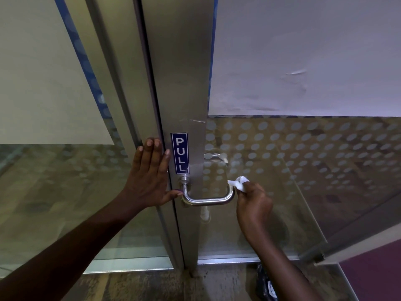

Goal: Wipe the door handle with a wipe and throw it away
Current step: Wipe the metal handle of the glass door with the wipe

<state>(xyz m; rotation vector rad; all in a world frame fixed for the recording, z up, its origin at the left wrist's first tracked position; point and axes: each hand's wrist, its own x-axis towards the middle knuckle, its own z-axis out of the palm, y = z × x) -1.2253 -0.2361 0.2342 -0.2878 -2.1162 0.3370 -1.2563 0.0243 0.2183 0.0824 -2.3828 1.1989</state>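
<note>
A brushed-steel lever door handle (206, 200) juts from the metal door stile (184, 83), just below a blue PULL sticker (180, 153). My right hand (252, 203) pinches a crumpled white wipe (238, 183) and holds it against the handle's bent right end. My left hand (149, 174) lies flat with fingers spread on the door frame left of the stile, its thumb touching the handle near the base.
Glass panels with frosted dots (303, 153) flank the stile, with paper sheets behind the upper glass. A second handle (217, 158) shows through the glass on the far side. A dark bag (265, 283) lies on the floor by my right forearm.
</note>
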